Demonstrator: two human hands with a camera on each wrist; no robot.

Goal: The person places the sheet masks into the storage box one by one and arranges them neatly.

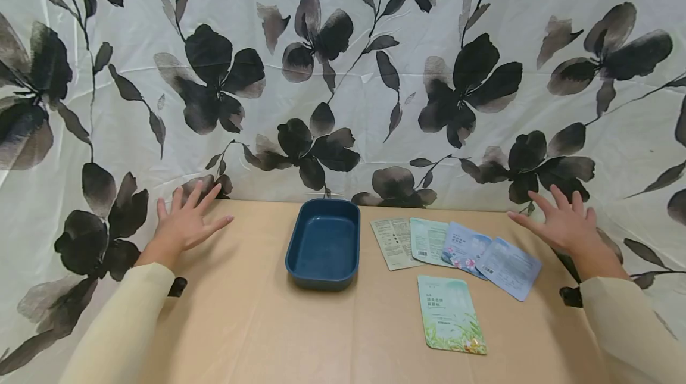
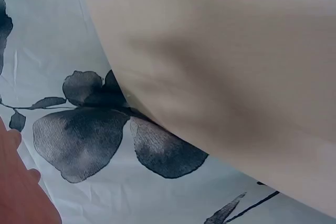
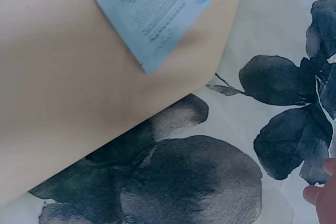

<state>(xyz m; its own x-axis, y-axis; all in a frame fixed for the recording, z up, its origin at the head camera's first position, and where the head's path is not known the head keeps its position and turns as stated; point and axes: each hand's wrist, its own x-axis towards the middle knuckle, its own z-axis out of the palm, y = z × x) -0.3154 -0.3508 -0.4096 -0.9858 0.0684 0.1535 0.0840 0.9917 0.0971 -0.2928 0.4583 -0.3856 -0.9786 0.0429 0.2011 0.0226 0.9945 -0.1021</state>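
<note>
My left hand [image 1: 184, 223] hovers over the table's left edge with its fingers spread, holding nothing. On the other side my right hand [image 1: 570, 226] is likewise spread and bare, nearest to a blue-violet packet [image 1: 509, 268] with printed text. That packet overlaps a blue floral packet [image 1: 465, 248]. Left of them lie a pale green packet [image 1: 430, 241] and a cream-grey printed packet [image 1: 395, 243]. Closer to me lies a green packet with a grass design [image 1: 452, 315]. A dark blue rectangular tray [image 1: 323, 281] stands left of the packets. Only a corner of the blue-violet packet shows in the right wrist view.
The light wooden table [image 1: 241, 324] ends at the back against a white cloth [image 1: 375, 104] with dark flowers. This cloth also shows beyond the table's left and right edges. A small black object [image 1: 177, 287] sits at the left wrist, another [image 1: 571, 296] at the right.
</note>
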